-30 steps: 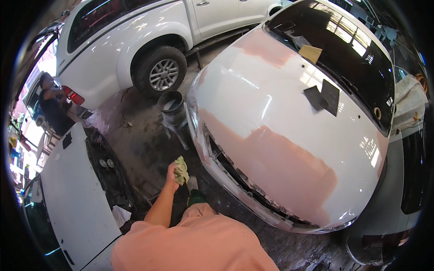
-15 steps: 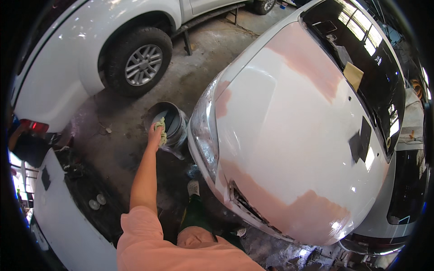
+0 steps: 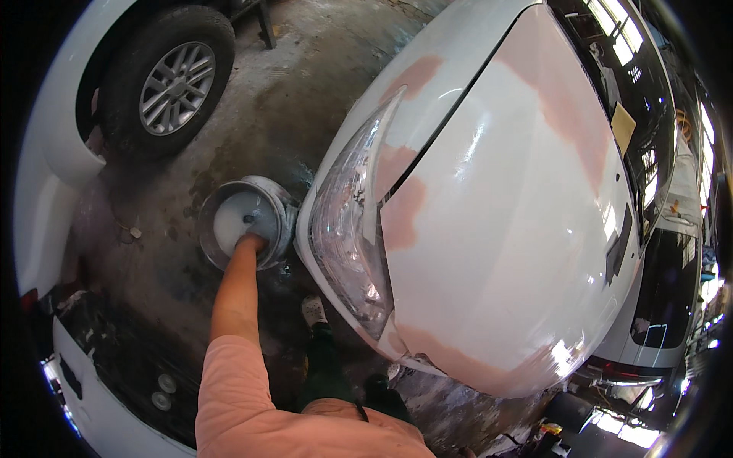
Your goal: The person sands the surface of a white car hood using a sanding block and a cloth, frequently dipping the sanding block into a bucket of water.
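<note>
My left hand point(image 3: 251, 243) reaches down into a round grey bucket point(image 3: 287, 217) that stands on the floor beside the car's front corner. Cloudy whitish water point(image 3: 233, 221) fills the bucket's inside, and the hand is at or under its surface. Its fingers are hidden, and the yellow-green cloth held earlier does not show. Right of the bucket is a white car's clear headlight point(image 3: 355, 206) and its white hood point(image 3: 489, 229), which carries matte pinkish patches point(image 3: 561, 114). My right hand is out of view.
A white vehicle's wheel point(image 3: 175, 88) stands at the upper left. A detached white panel point(image 3: 114, 404) lies at the lower left. Dark sheets point(image 3: 620, 244) and a tan sheet point(image 3: 622, 128) rest by the windshield. My shoe point(image 3: 313, 310) is just below the bucket.
My left hand has gone from above the bucket, holding a yellow-green cloth, down into the water. The cloth has dropped out of sight. The view has shifted closer to the headlight.
</note>
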`<state>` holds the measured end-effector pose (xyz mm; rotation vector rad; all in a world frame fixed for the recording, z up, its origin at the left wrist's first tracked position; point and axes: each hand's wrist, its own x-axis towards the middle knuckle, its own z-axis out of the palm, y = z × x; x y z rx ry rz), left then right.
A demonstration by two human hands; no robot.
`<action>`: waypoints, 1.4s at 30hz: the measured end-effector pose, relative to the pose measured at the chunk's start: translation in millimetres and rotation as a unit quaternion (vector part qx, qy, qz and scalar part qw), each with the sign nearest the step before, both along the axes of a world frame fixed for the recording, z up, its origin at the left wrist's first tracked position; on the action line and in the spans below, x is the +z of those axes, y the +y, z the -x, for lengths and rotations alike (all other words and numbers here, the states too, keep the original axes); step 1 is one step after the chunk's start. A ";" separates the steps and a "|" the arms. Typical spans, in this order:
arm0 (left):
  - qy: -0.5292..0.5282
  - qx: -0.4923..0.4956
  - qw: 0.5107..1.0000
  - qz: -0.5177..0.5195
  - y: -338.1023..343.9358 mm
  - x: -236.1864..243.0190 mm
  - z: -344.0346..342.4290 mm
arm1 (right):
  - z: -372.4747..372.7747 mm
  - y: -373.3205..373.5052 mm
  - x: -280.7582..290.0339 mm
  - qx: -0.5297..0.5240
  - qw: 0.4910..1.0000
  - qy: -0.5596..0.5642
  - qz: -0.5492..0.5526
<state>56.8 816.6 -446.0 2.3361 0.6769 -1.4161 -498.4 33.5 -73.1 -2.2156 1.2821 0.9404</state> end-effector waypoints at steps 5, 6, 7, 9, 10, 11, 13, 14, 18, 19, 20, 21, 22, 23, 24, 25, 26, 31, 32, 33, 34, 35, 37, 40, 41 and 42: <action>-0.001 -0.095 0.995 -0.014 -1.2 7.1 10.1 | 13.2 -4.6 4.9 0.005 1.000 -0.022 -0.003; -0.055 -0.073 0.995 -0.028 -2.8 17.9 21.0 | 16.2 -7.5 4.1 0.006 0.999 -0.032 -0.006; -0.114 -0.053 0.991 -0.045 -1.3 33.2 26.9 | 19.5 -10.6 -1.4 0.008 0.999 -0.044 -0.012; -0.151 -0.071 0.986 -0.021 3.4 67.3 35.5 | 19.0 -10.8 -14.1 0.031 0.999 -0.036 -0.009; -0.171 -0.085 0.982 -0.008 2.2 84.5 37.1 | 15.8 -12.2 -18.2 0.047 0.999 -0.020 0.003; -0.204 -0.060 0.977 -0.012 -0.4 100.9 40.7 | 18.8 -9.9 -19.7 0.063 0.998 -0.002 0.015; -0.270 -0.008 0.963 -0.018 -2.3 132.3 50.8 | 25.7 -2.3 -27.4 0.009 0.999 -0.054 0.002; -0.293 0.005 0.956 -0.007 -19.6 148.2 47.2 | 32.5 2.3 -25.0 0.028 0.998 -0.054 0.022; -0.460 0.093 0.883 -0.028 31.6 189.7 89.2 | 18.1 -12.7 -60.9 0.026 0.997 -0.076 -0.022; -0.489 0.096 0.867 -0.014 38.6 205.0 94.1 | 9.1 -6.4 -61.7 -0.004 0.995 -0.092 -0.042; -0.491 0.089 0.866 -0.020 15.5 207.7 110.3 | 24.7 -23.7 -63.5 0.005 0.994 -0.104 -0.046; -0.504 0.072 0.860 -0.033 5.5 225.6 114.6 | 33.1 -22.1 -71.1 0.007 0.993 -0.110 -0.041; -0.514 0.083 0.854 -0.022 -7.6 238.6 130.8 | 35.7 -30.5 -75.9 0.016 0.992 -0.120 -0.038; -0.528 0.093 0.844 -0.011 -16.1 258.1 139.2 | 43.9 -35.9 -88.6 0.027 0.988 -0.146 -0.042; -0.526 0.076 0.847 0.006 -41.1 273.0 147.5 | 60.1 -43.4 -99.7 0.034 0.985 -0.168 -0.037; -0.523 0.059 0.850 0.015 -68.9 292.8 154.9 | 63.9 -43.5 -110.8 0.014 0.983 -0.175 -0.048; -0.518 0.080 0.848 0.074 -102.7 312.3 166.6 | 72.2 -48.7 -118.5 -0.002 0.982 -0.180 -0.060; -0.470 0.060 0.840 0.264 -318.8 426.4 208.3 | 155.0 -68.4 -162.0 -0.078 0.973 -0.210 -0.057; -0.464 0.035 0.827 0.315 -361.7 463.6 211.9 | 162.1 -65.2 -169.3 -0.095 0.969 -0.219 -0.058; -0.477 0.006 0.815 0.328 -395.1 482.2 212.0 | 171.2 -64.7 -174.2 -0.128 0.964 -0.225 -0.064; -0.488 -0.021 0.803 0.342 -428.1 497.9 210.1 | 181.0 -62.6 -176.9 -0.161 0.958 -0.228 -0.068; -0.463 -0.033 0.800 0.380 -475.3 520.9 213.3 | 195.5 -62.2 -179.7 -0.196 0.952 -0.227 -0.068; -0.427 -0.080 0.788 0.436 -563.1 550.6 210.2 | 225.6 -53.4 -187.5 -0.267 0.943 -0.195 -0.022; -0.429 -0.192 0.762 0.445 -675.5 557.4 188.2 | 259.1 -41.7 -189.5 -0.330 0.930 -0.162 -0.033; -0.454 -0.248 0.743 0.425 -707.6 550.3 178.6 | 274.0 -39.1 -190.9 -0.344 0.923 -0.163 -0.058; -0.470 -0.297 0.718 0.419 -736.9 541.0 174.9 | 288.8 -35.3 -193.1 -0.362 0.914 -0.164 -0.081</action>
